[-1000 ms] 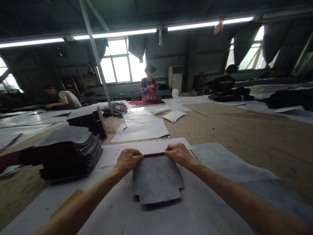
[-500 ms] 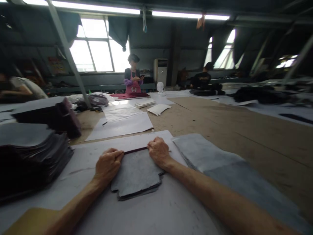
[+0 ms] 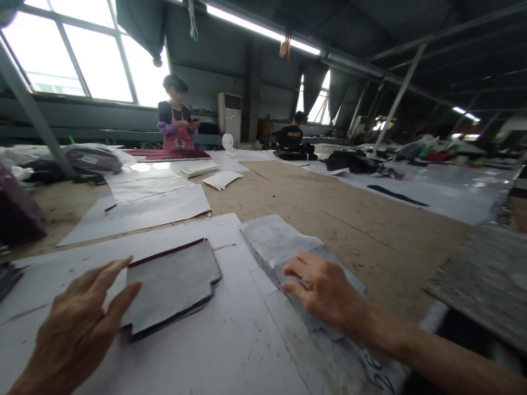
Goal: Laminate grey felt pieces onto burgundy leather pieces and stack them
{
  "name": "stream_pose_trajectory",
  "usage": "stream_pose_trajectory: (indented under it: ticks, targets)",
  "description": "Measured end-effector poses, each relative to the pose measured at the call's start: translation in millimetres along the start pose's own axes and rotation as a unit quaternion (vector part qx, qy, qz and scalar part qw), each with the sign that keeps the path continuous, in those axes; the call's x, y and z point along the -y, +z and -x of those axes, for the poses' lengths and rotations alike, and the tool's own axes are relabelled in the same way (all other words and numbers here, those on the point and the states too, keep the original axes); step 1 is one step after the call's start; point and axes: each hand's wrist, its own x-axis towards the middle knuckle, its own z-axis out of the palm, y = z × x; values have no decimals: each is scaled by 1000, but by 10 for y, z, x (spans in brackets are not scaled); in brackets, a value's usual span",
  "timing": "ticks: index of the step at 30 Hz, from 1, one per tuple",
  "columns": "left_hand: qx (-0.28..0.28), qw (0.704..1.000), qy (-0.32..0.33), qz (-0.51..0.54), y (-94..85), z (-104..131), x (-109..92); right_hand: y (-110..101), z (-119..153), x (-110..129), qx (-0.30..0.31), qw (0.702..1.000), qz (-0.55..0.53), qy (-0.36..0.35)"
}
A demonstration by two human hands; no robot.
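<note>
On a white sheet (image 3: 230, 329) lies a small stack of grey fabric pieces (image 3: 173, 285), with dark edges and a notched corner. My left hand (image 3: 78, 318) is at the stack's left side, thumb and fingers apart and holding nothing; I cannot tell whether the fingertips touch it. To the right, my right hand (image 3: 325, 285) is over a larger pile of grey fabric sheets (image 3: 278, 233). Its fingers are bent, with a gap between thumb and forefinger, and nothing shows gripped. The hand and forearm cover part of that pile.
Behind lie white paper sheets (image 3: 164, 214) and curved cream pieces (image 3: 222, 180) on a brown tabletop (image 3: 313, 203). A purple-edged stack (image 3: 18, 203) stands at left. A grey speckled slab (image 3: 486, 274) is at right. A person in a pink apron (image 3: 179, 129) stands across the table.
Both hands have let go of the small stack's far edge. My right hand has moved right to the larger pile, while my left has opened. The view has turned right.
</note>
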Motion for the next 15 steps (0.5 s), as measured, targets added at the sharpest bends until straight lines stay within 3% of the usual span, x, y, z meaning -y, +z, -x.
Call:
stream_pose_trajectory:
  ticks: [4, 9, 12, 15]
  targets:
    - [16, 988, 124, 94, -51, 317, -516, -38, 355, -313, 19, 996, -14, 83]
    - [56, 935, 271, 224, 1, 423, -1208, 29, 324, -423, 38, 993, -57, 98]
    - [98, 911, 299, 265, 24, 391, -1501, 62, 285, -447, 45, 994, -77, 66]
    - [157, 908, 279, 271, 54, 345, -1697, 105, 268, -482, 42, 994, -92, 31]
